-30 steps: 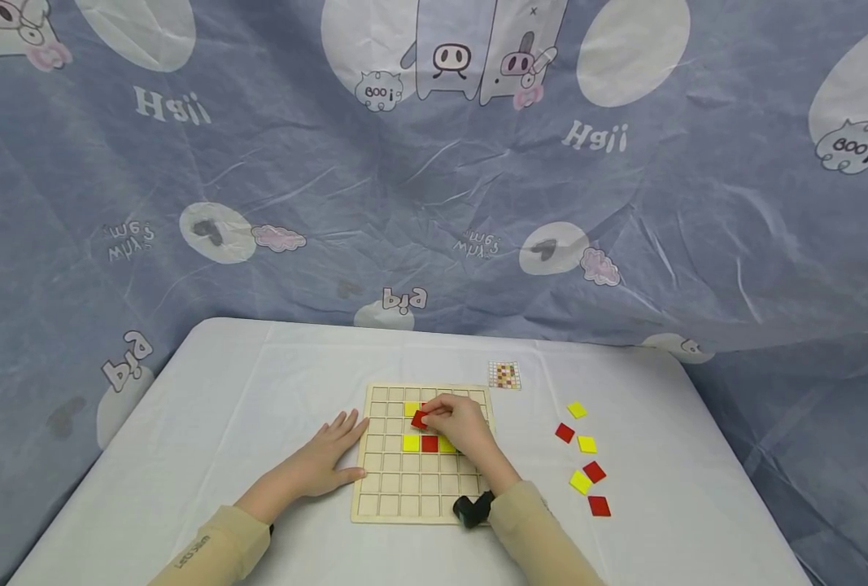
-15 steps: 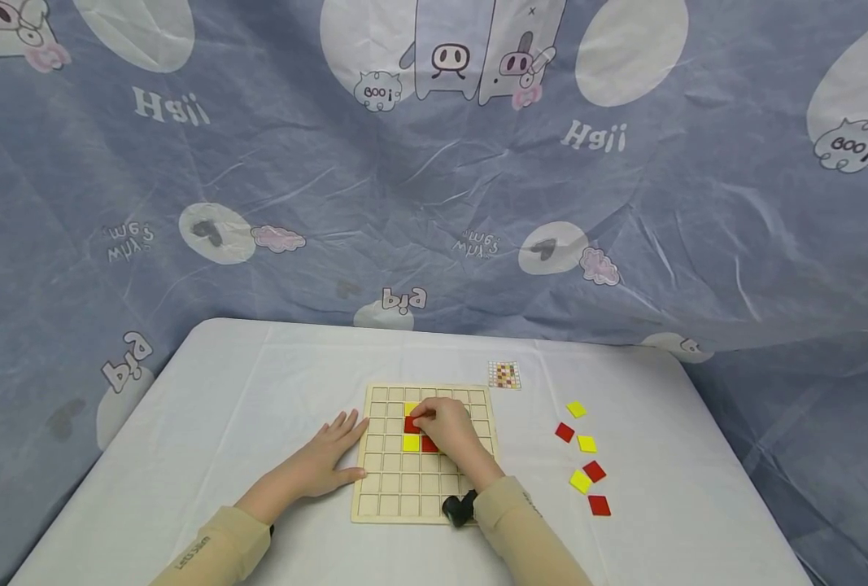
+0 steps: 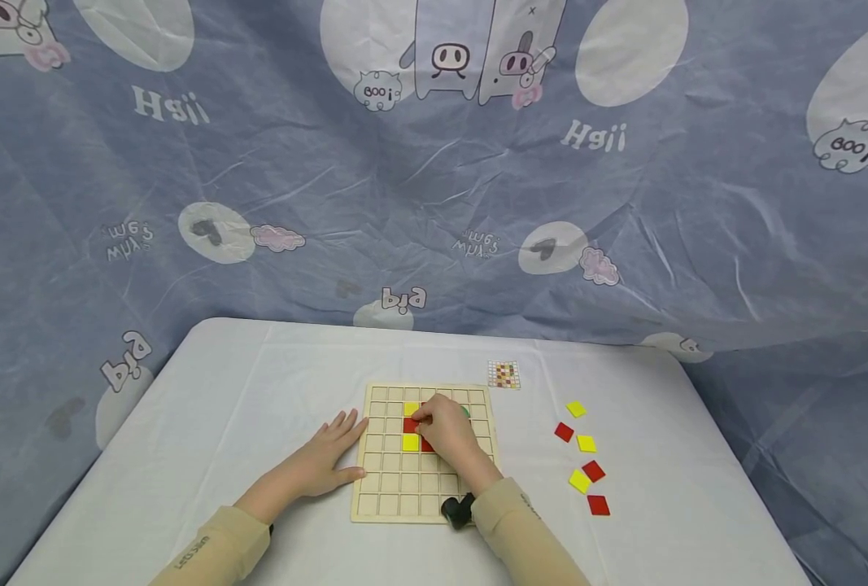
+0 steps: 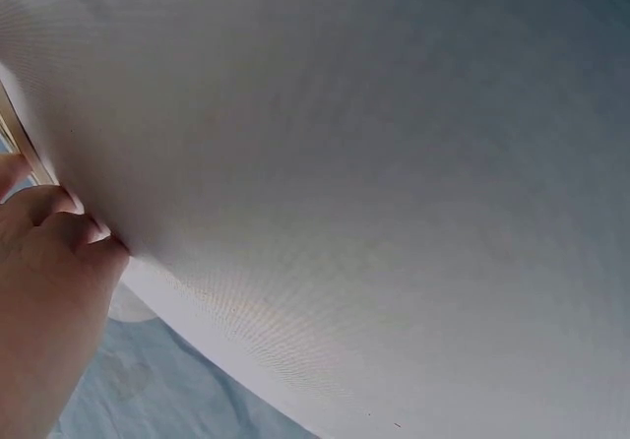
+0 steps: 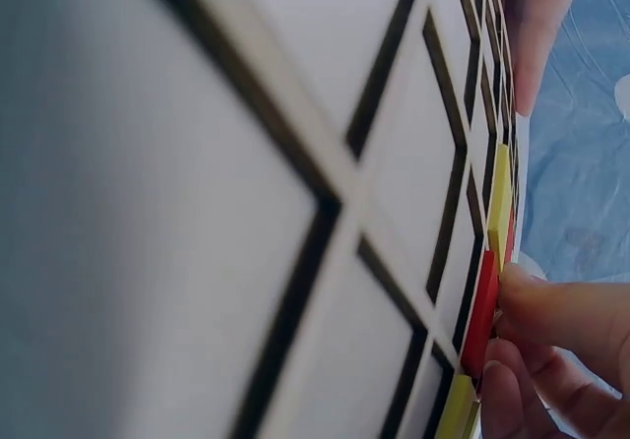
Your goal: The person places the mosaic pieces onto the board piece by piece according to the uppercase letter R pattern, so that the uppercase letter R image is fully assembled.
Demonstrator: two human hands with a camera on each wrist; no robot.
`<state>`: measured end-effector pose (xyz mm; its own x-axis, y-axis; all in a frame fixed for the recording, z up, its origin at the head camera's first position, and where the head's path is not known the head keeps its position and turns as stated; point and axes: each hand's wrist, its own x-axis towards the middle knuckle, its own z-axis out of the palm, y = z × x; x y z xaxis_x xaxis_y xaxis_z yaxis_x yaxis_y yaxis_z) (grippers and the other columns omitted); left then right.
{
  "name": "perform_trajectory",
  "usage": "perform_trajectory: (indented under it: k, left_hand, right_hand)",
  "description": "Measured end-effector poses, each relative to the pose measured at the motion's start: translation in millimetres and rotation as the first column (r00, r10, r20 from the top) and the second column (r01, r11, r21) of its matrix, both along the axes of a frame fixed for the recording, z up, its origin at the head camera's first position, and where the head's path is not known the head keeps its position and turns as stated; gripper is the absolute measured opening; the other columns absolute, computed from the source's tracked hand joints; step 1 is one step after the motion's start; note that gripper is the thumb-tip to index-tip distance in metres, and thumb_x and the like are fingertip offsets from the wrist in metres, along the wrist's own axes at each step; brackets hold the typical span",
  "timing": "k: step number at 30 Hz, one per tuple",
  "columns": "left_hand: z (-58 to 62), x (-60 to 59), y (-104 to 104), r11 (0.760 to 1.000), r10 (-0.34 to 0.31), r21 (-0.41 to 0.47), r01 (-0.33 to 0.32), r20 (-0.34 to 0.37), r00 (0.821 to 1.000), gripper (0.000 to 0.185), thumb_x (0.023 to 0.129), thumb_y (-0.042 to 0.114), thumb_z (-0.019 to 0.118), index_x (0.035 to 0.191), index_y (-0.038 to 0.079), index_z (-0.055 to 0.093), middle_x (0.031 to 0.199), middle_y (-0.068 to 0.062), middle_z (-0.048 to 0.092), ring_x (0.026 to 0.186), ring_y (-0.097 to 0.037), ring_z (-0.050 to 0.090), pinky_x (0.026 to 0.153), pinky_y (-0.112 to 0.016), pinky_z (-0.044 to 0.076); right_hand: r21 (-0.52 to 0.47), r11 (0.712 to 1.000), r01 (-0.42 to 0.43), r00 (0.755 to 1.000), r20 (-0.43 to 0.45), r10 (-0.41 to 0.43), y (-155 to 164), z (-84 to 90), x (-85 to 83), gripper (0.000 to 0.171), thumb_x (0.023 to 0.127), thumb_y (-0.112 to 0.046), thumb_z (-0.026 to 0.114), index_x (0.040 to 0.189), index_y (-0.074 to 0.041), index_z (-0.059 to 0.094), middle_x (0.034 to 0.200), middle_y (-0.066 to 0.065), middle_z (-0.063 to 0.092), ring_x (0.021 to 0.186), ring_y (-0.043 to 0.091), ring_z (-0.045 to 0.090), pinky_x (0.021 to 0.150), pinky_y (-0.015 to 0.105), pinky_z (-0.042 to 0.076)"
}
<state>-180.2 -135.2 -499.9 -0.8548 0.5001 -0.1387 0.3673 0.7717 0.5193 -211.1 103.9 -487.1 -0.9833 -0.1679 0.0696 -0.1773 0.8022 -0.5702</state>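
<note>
White table (image 3: 207, 423): right hand (image 3: 444, 431) presses red tile (image 3: 410, 425) flat, edges grid-aligned.

Red square tile (image 3: 410, 425), lying flat in a cell of the wooden grid board (image 3: 393, 488), directly between two yellow tiles (image 3: 411, 443) in the same column.

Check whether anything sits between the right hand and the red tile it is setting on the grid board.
Nothing visible does. The right hand already has fingertips on the red tile, which lies in a cell of the grid board, below a yellow tile.
</note>
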Motion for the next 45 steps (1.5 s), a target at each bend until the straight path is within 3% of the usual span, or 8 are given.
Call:
perform_trajectory:
  k: [5, 9, 17, 23, 31, 39, 42, 45]
  left_hand:
    - [-0.4, 0.2, 0.2, 1.000, 0.007, -0.007, -0.007, 0.001, 1.000, 0.084, 0.090, 0.043, 0.068, 0.155, 0.008, 0.028, 0.163, -0.019, 0.020, 0.151, -0.041, 0.013, 0.122, -0.058, 0.016]
    - [-0.3, 0.4, 0.4, 1.000, 0.008, -0.008, -0.008, 0.000, 1.000, 0.084, 0.090, 0.044, 0.068, 0.155, 0.008, 0.028, 0.163, -0.019, 0.020, 0.151, -0.041, 0.013, 0.122, -0.058, 0.016]
    - [1.2, 0.3, 0.7, 1.000, 0.004, -0.005, -0.004, 0.000, 1.000, 0.084, 0.090, 0.043, 0.068, 0.155, 0.008, 0.028, 0.163, -0.020, 0.020, 0.151, -0.041, 0.013, 0.122, -0.059, 0.016]
    - [0.4, 0.0, 1.4, 1.000, -0.003, -0.004, 0.003, -0.001, 1.000, 0.083, 0.091, 0.043, 0.067, 0.155, 0.008, 0.028, 0.163, -0.020, 0.019, 0.151, -0.041, 0.013, 0.122, -0.058, 0.016]
    - [0.0, -0.3, 0.0, 1.000, 0.005, -0.006, -0.005, 0.006, 1.000, 0.083, 0.091, 0.043, 0.067, 0.155, 0.008, 0.028, 0.163, -0.019, 0.019, 0.152, -0.040, 0.012, 0.122, -0.058, 0.016]
    - [-2.9, -1.2, -1.1, 1.000, 0.000, -0.006, 0.001, 0.003, 1.000, 0.083, 0.091, 0.044, 0.066, 0.156, 0.008, 0.028, 0.163, -0.019, 0.018, 0.152, -0.040, 0.012, 0.122, -0.058, 0.015]
    - [-3.0, -1.4, -1.2, 1.000, -0.004, -0.005, 0.004, 0.000, 1.000, 0.083, 0.092, 0.045, 0.066, 0.156, 0.008, 0.028, 0.163, -0.019, 0.018, 0.152, -0.041, 0.012, 0.122, -0.058, 0.015]
    - [-2.3, -1.4, -1.3, 1.000, -0.003, -0.009, 0.003, -0.001, 1.000, 0.083, 0.091, 0.045, 0.066, 0.156, 0.008, 0.028, 0.163, -0.019, 0.018, 0.152, -0.040, 0.012, 0.122, -0.058, 0.015]
  right_hand:
    - [-0.055, 0.998, -0.035, 0.999, 0.028, 0.037, 5.8, 3.4, 1.0, 0.014, 0.085, -0.007, 0.076, 0.098, -0.008, 0.078, 0.098, 0.004, 0.067, 0.082, 0.015, 0.059, 0.070, 0.024, 0.050]
    - [-0.137, 0.991, -0.003, 0.997, 0.080, 0.014, 19.4, 9.6, 2.4, 0.014, 0.086, -0.009, 0.074, 0.100, -0.009, 0.077, 0.100, 0.004, 0.068, 0.080, 0.012, 0.057, 0.070, 0.025, 0.050]
    - [-0.209, 0.970, 0.125, 0.987, 0.129, -0.099, 64.5, 23.1, 9.8, 0.015, 0.089, -0.015, 0.073, 0.103, -0.012, 0.076, 0.099, 0.000, 0.071, 0.084, 0.013, 0.063, 0.073, 0.029, 0.053]
    - [-0.209, 0.951, 0.226, 0.971, 0.131, -0.202, 114.7, 18.0, 15.6, 0.018, 0.090, -0.017, 0.072, 0.107, -0.012, 0.075, 0.100, 0.002, 0.073, 0.091, 0.017, 0.065, 0.073, 0.028, 0.053]
    - [-0.176, 0.921, 0.349, 0.935, 0.135, -0.328, 174.5, 11.5, 24.2, 0.022, 0.092, -0.016, 0.069, 0.111, -0.005, 0.073, 0.106, 0.013, 0.073, 0.094, 0.024, 0.068, 0.078, 0.034, 0.057]
    - [-0.140, 0.880, 0.454, 0.883, 0.205, -0.423, 216.9, 5.4, 30.2, 0.031, 0.094, -0.023, 0.068, 0.119, -0.005, 0.069, 0.114, 0.018, 0.069, 0.092, 0.024, 0.064, 0.072, 0.023, 0.053]
    - [-0.124, 0.861, 0.493, 0.858, 0.232, -0.458, 227.7, 3.9, 34.3, 0.035, 0.094, -0.025, 0.068, 0.121, -0.004, 0.066, 0.117, 0.020, 0.066, 0.095, 0.027, 0.061, 0.073, 0.024, 0.054]
    - [-0.096, 0.861, 0.500, 0.851, 0.239, -0.468, 235.4, 2.3, 38.4, 0.039, 0.092, -0.023, 0.070, 0.123, -0.001, 0.064, 0.115, 0.021, 0.065, 0.093, 0.027, 0.058, 0.073, 0.025, 0.053]
